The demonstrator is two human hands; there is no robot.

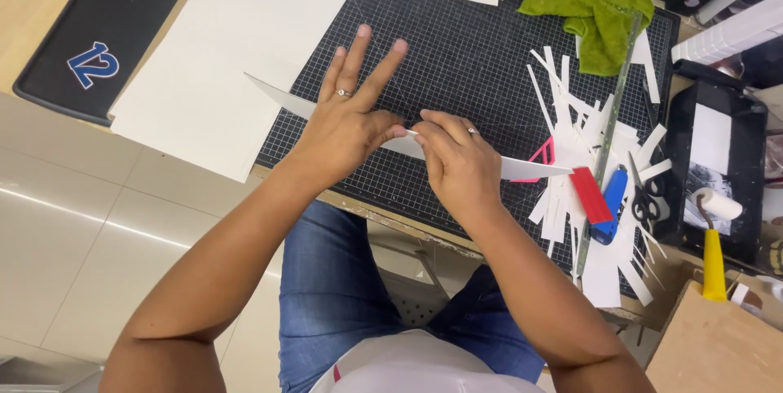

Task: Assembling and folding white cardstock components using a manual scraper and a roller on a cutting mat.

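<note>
Left hand (347,128): lies on the card strip, thumb and forefinger pinching it near its middle; the other three fingers (361,55) stretched out straight and spread over the mat.
Right hand (458,158): fingers curled and clenched on the same strip, just beside the left thumb; the two hands touch at the pinch. A ring on one finger of each hand.
Strip (534,168): long, narrow, white, pointed at both ends, held flat-ish just above the mat, running from upper left to lower right; left tip over the white sheet, right tip near the offcuts.
Mat (473,50): black cutting mat with a white grid, on the bench under both hands.
Sheet (236,42): large white card, left of the mat, partly overlapping it.
Offcuts (583,128): heap of thin white slivers on the right part of the mat.
Ruler (613,128): long metal one, lying steeply across the offcuts.
Red block (590,195): flat, on the offcuts, touching a blue tool (610,201).
Scissors (647,201): black handles, at the mat's right edge.
Cloth (599,10): green, crumpled, top right of the mat.
Glue bottle (714,262): yellow, far right, well apart from the hands.
Person: seated, blue jeans, pale tiled floor below.
</note>
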